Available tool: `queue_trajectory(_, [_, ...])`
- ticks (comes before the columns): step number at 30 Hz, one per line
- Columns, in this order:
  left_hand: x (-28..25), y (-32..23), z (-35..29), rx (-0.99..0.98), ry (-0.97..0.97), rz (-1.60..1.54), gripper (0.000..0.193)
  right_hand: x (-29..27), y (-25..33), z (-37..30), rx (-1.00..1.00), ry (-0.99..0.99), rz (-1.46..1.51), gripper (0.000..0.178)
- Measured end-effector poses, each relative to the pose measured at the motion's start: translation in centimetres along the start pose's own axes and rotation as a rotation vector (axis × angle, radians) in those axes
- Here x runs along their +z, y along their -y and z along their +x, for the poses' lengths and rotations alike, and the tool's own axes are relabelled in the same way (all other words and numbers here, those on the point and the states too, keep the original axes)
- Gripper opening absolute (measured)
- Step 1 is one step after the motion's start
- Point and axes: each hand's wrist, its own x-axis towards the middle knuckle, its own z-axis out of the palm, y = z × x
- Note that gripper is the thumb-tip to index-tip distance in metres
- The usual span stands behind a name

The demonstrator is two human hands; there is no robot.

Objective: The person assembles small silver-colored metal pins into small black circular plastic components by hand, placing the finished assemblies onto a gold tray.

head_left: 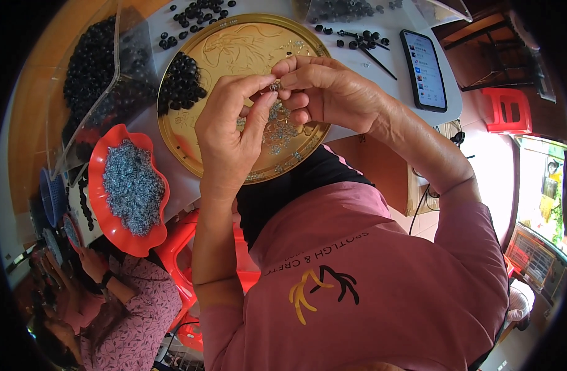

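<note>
Over a round golden tray (231,55), my left hand (231,117) and my right hand (333,89) meet fingertip to fingertip. Thumb and forefinger of each are pinched round a small dark, metallic-looking piece (275,86); its exact kind is too small to tell. The other right fingers are curled in toward the palm. Below the fingertips, many tiny silvery metal pieces (280,136) lie scattered on the tray. A heap of shiny black rounded pieces (181,83) sits at the tray's left side, next to my left hand.
At left, a red wavy-edged bowl (157,238) holds a pile of small silvery-blue pieces. A clear bin (118,43) of black pieces stands behind it. Loose black parts (358,42) and a phone (424,71) lie right. Another person's hand (93,264) shows lower left; a red stool (507,111) stands far right.
</note>
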Motion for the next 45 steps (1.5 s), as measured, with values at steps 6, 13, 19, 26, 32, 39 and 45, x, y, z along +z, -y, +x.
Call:
queue_trajectory(6, [-0.8, -0.1, 1.3, 0.159, 0.063, 0.171, 0.017, 0.8, 1.8, 0.9, 0.05, -0.033, -0.17, 0.026])
queue_trajectory(13, [-1.4, 0.1, 2.3, -0.21, 0.038, 0.068, 0.015, 1.0, 2.3, 2.9, -0.611, -0.076, -1.172, 0.022])
queue_trajectory(19, [-2.1, 0.4, 2.8, -0.47, 0.057, -0.219, 0.017, 0.7, 2.3, 3.9, -0.657, -0.065, -1.27, 0.022])
queue_trajectory(26, [-1.5, 1.1, 2.3, -0.145, -0.03, 0.067, 0.011, 0.2, 2.5, 4.7, -0.425, -0.056, -1.047, 0.027])
queue_trajectory(32, [-1.3, 1.2, 2.6, 0.16, -0.069, 0.314, 0.019, 1.2, 3.3, 4.1, -0.143, -0.082, -0.794, 0.028])
queue_trajectory(39, [-1.3, 2.4, 2.6, 0.181, -0.075, 0.327, 0.02, 0.9, 2.5, 5.4, -0.125, -0.047, -0.612, 0.024])
queue_trajectory(45, [-1.4, 2.5, 2.7, 0.081, -0.071, 0.313, 0.016, 0.5, 2.9, 6.2, -0.206, -0.064, -0.71, 0.022])
